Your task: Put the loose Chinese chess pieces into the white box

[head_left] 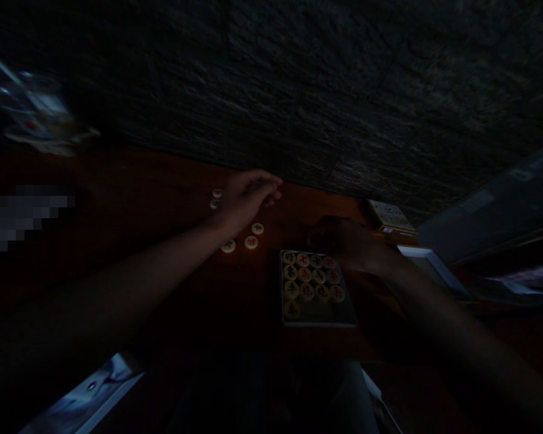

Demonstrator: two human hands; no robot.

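My left hand (252,194) is raised over the wooden table near the wall, its fingers curled together; whatever may be in them is hidden. Beside and below it lie loose round xiangqi pieces (251,242), some with red characters and some with black. Two more pieces (217,193) show just left of the wrist. A shallow square box (321,313) holds several pieces in rows, with bare floor along its front row. Just past the box's far right corner is my right hand (350,241), in deep shadow. Its fingers look bent inward, and their contents cannot be made out.
A dark stone wall (276,90) borders the table's far edge. A patterned box (391,217) and a light-rimmed tray or lid (429,268) lie at the right. At the far left stands a clear cup (40,108) with a straw. The scene is very dim.
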